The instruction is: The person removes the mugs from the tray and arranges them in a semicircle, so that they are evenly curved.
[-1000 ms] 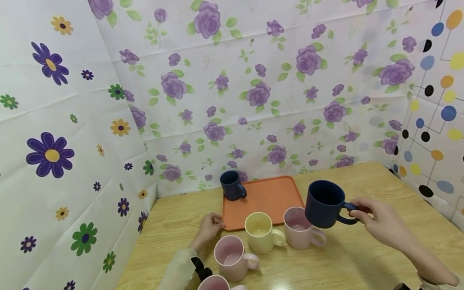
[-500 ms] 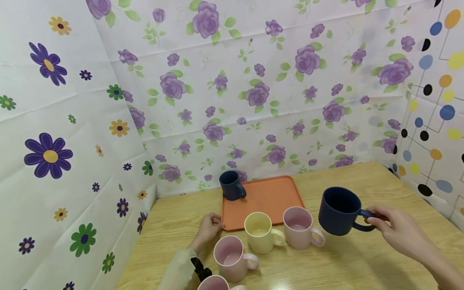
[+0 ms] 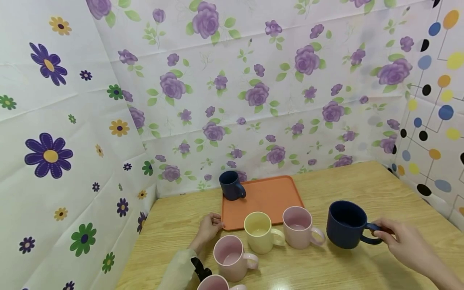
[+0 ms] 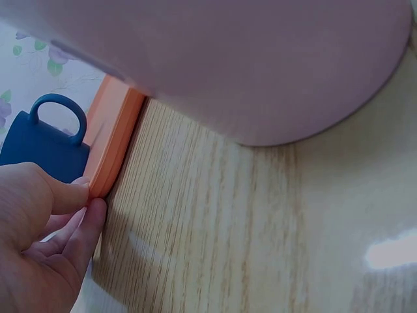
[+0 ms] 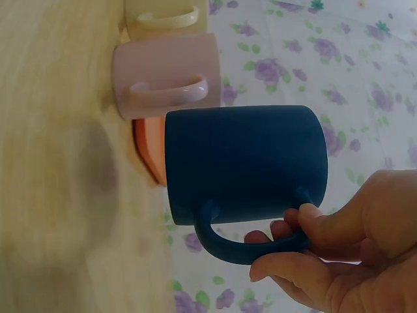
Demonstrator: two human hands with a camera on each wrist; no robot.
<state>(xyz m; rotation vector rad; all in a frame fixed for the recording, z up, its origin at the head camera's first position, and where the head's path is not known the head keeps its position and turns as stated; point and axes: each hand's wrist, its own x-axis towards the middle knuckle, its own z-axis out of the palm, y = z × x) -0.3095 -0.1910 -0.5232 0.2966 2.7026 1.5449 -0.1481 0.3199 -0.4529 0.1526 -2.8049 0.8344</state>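
Observation:
My right hand grips the handle of a dark blue mug, held upright to the right of the others. In the right wrist view, thumb and fingers wrap that handle, and a shadow lies on the table apart from the mug. My left hand pinches the near left corner of an orange tray; the left wrist view shows the thumb over its rim. A second dark blue mug stands on the tray's far left corner.
A yellow mug and a pink mug stand along the tray's near edge. Two more pink mugs, one mug and another mug cut off by the frame, stand nearer. Patterned cloths wall in the wooden table.
My right hand has moved the dark blue mug rightward, toward me and lower, away from over the pink mug. My left hand stays at the tray corner.

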